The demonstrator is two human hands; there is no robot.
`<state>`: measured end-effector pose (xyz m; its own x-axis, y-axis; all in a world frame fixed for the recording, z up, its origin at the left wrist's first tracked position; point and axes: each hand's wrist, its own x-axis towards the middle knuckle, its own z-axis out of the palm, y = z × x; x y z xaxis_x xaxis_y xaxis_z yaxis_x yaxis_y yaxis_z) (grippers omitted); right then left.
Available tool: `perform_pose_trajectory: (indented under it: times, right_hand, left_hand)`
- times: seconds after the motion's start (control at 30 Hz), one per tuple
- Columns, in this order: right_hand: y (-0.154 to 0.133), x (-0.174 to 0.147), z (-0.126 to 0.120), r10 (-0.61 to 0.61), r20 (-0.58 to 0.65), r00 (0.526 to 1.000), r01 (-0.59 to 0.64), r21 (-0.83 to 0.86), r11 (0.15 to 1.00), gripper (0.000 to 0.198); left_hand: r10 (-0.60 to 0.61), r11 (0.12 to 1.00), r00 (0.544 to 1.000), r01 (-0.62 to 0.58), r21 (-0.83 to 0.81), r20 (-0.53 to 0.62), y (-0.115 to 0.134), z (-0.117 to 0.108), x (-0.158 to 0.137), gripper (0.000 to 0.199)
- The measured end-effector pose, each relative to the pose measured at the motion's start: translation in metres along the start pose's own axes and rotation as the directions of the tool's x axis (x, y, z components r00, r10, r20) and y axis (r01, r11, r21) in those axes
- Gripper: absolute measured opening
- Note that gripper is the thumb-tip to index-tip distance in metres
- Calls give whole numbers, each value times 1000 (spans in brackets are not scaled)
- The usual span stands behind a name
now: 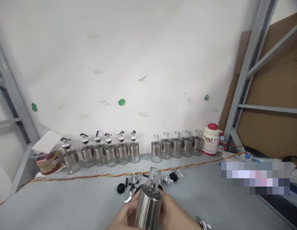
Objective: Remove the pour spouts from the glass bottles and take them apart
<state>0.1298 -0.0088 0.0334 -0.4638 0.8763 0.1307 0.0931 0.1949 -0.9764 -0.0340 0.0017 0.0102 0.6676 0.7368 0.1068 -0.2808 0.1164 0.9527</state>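
Note:
A glass bottle (148, 206) with a brushed-steel sleeve and an uncapped clear neck stands close to the camera, tilted slightly. My left hand (126, 213) is wrapped around its sleeve from the left. My right hand (171, 207) reaches in from the right, partly behind the bottle. The bottle hides its fingers, so I cannot see what they touch. Just beyond the hands lie loose pourer parts: a silver spout (130, 195), a round black stopper (121, 188), another black piece (173, 176) and several clear plastic pieces (167, 180).
Several bottles with pourers (110, 152) line the wall at left; several without tops (176, 145) stand at right. A twisted red-yellow cord (95, 176) crosses the grey tabletop (67, 201). A tub (49, 163) and a red-lidded jar (210, 140) flank the rows.

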Motion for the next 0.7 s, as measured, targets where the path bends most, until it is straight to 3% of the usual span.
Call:
perform_pose_trajectory:
  times: [0.17, 0.33, 0.37, 0.43, 0.5, 0.57, 0.7]
  right_hand:
    - [-5, -2, 1, -8, 87, 996, 5, 43, 999, 56]
    - [0, 3, -31, 135, 225, 965, -147, 41, 988, 91]
    - [-2, 4, -37, 142, 196, 970, -163, 95, 982, 90]
    - [-8, 6, -44, 98, 77, 992, -114, 245, 963, 70]
    - [-14, 8, -41, 60, -40, 997, -43, 339, 940, 53]
    - [-18, 10, -32, 85, -116, 990, -37, 367, 929, 42]
    - [-25, 16, -15, 173, -147, 974, -126, 284, 950, 30]
  left_hand:
    - [-27, 999, 997, 24, -40, -72, 16, 7, -2, 45]
    - [-139, 986, 951, 107, -127, -277, 14, 2, -8, 44]
    - [-165, 983, 935, 130, -130, -313, 14, 1, -9, 46]
    - [-196, 980, 922, 171, -104, -334, 15, 0, -10, 48]
    - [-189, 982, 942, 190, -24, -277, 16, 3, -9, 49]
    - [-155, 982, 970, 172, 81, -187, 16, 8, -7, 50]
    - [-115, 981, 990, 126, 148, -85, 5, 11, -5, 55]
